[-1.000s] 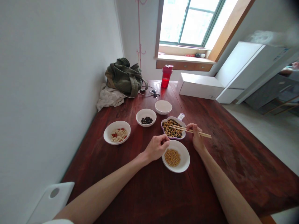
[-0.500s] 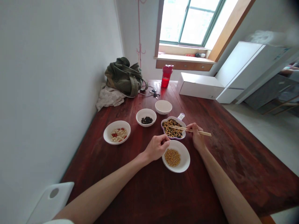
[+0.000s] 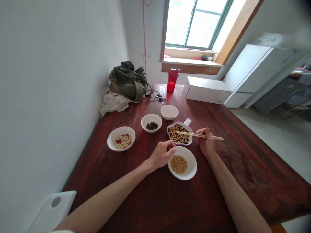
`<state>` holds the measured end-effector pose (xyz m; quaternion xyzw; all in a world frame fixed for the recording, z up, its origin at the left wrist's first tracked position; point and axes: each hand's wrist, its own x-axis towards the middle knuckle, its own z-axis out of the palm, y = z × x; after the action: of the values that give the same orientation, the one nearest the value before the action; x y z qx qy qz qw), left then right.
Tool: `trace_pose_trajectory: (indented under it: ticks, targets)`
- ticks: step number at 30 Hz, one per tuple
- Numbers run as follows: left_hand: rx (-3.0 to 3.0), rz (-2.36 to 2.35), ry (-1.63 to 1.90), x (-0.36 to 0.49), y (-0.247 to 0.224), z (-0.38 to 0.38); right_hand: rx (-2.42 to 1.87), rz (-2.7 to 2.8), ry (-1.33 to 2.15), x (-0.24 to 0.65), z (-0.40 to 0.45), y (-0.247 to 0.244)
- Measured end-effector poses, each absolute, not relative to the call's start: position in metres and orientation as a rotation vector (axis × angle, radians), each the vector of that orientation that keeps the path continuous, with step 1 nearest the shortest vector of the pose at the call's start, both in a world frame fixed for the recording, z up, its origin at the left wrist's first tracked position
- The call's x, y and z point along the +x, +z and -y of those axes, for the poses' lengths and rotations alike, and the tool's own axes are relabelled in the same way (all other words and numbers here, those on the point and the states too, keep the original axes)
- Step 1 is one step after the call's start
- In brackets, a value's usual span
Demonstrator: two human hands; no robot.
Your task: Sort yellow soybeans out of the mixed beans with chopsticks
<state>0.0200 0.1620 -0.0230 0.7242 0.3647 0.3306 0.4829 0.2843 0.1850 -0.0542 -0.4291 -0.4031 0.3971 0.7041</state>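
My right hand (image 3: 206,142) holds a pair of wooden chopsticks (image 3: 217,138), their tips among mixed black and yellow beans. These fill a purple-rimmed, scalloped white dish (image 3: 188,121) with a short handle. My left hand (image 3: 162,153) is closed at the rim of a white bowl (image 3: 191,165), appearing to pinch it. Yellow beans (image 3: 178,164) lie in the bottom of that bowl. Beyond my left hand, another white bowl (image 3: 144,121) contains black beans (image 3: 152,126). Whether the chopstick tips grip a bean is too small to tell.
A white bowl (image 3: 111,138) with pale and reddish pieces stands left; another white bowl (image 3: 169,112) sits behind the dish. Farther back are a green bag (image 3: 128,81), keys (image 3: 160,98), a red bottle (image 3: 172,81) and a white box (image 3: 207,90). A wall borders the left.
The chopsticks' rear end has shifted slightly right, and my right hand has turned a little. My left hand keeps its place at the bowl rim.
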Motion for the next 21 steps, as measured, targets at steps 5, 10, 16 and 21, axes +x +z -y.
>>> trace_pose_trajectory:
  ticks: [5, 10, 16, 21]
  targets:
    - [1.769, -0.893, 0.805, 0.020, -0.022, -0.162, -1.083, 1.068, 0.826, 0.288, -0.185, -0.051]
    - [1.762, -0.899, 0.799, 0.021, -0.022, -0.162, -1.145, 1.125, 0.796, 0.284, -0.184, -0.055]
    - [1.764, -0.885, 0.803, 0.020, -0.025, -0.162, -1.148, 1.110, 0.748, 0.285, -0.184, -0.060]
    - [1.766, -0.888, 0.806, 0.021, -0.024, -0.162, -1.222, 1.208, 0.653, 0.285, -0.183, -0.060]
